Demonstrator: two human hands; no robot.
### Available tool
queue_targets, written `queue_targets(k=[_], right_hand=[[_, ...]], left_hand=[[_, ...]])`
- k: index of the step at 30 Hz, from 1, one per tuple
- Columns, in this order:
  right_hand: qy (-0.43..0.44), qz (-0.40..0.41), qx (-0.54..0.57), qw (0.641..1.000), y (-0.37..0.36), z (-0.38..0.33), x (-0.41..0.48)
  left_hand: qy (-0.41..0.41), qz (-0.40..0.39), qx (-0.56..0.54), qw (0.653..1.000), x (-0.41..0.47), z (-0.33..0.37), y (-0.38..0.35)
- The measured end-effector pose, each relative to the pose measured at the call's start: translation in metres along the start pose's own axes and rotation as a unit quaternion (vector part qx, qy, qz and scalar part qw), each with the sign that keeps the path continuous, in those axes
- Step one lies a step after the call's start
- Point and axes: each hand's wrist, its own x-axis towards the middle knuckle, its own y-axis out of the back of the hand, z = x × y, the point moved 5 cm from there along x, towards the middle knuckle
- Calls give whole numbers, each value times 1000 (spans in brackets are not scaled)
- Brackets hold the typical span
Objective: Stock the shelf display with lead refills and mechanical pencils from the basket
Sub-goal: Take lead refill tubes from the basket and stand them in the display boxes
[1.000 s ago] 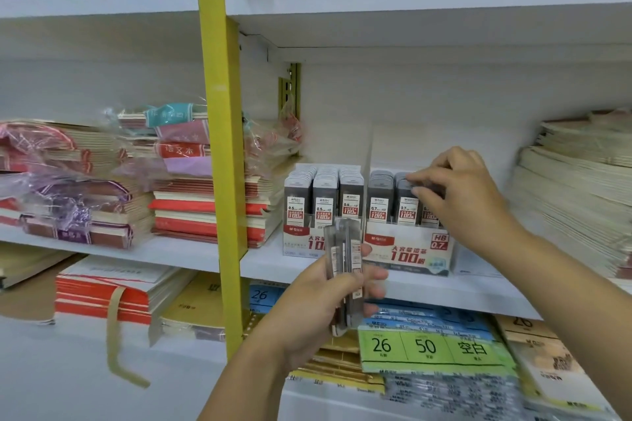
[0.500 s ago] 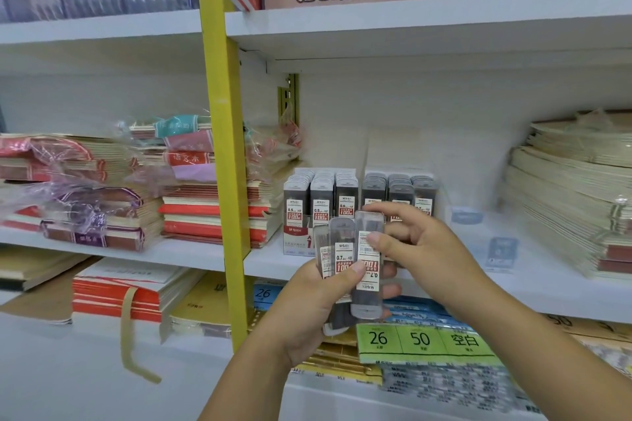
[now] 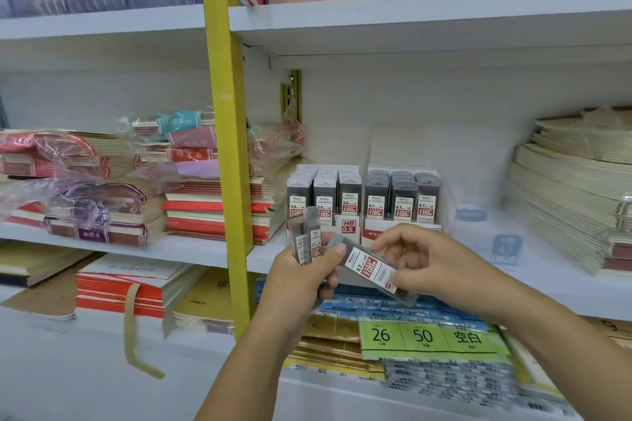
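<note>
- The left hand is closed around a small bundle of lead refill cases, held upright in front of the shelf, thumb pressed across their fronts.
- The right hand pinches one refill case marked 0.7; its fingers are closed on the lower end. This case lies tilted, its top end touching the left thumb.
- Half a second ago that case stood upright with the rest of the bundle; it has since been drawn out and swung sideways to the right.
- Behind the hands, two display boxes stand side by side on the white shelf, their rows of cases labelled 0.5 on the left and 0.7 on the right.
- A yellow upright post divides the shelving; stacks of notebooks lie to its left, more stacked paper goods to the far right, and green price labels below.
</note>
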Motion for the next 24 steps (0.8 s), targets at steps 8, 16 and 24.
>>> queue_targets(k=[8, 16, 24], right_hand=[[48, 76, -34, 995, 5, -20, 2], [202, 335, -85, 916, 70, -38, 11], [143, 325, -272, 894, 77, -16, 34]], left_hand=[[-27, -41, 44, 998, 1, 4, -18], [38, -77, -5, 996, 8, -9, -23], [2, -95, -42, 995, 13, -5, -23]])
